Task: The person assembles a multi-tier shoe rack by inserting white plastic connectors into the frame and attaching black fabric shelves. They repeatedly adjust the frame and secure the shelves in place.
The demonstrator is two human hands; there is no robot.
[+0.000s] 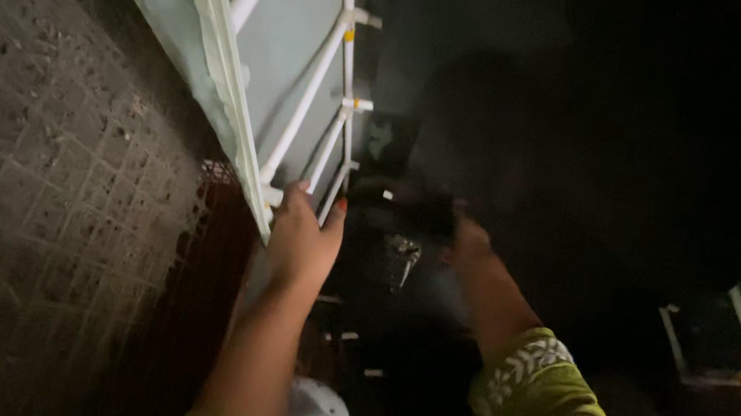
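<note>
Left hand (303,239), grip closed on white tubular frame (309,97) with pale fabric; right hand (470,245) grip unclear.

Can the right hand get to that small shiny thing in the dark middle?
Probably yes. The right hand is already stretched out just beside the small shiny thing, and nothing visible lies between them, though the darkness there hides a lot.
</note>
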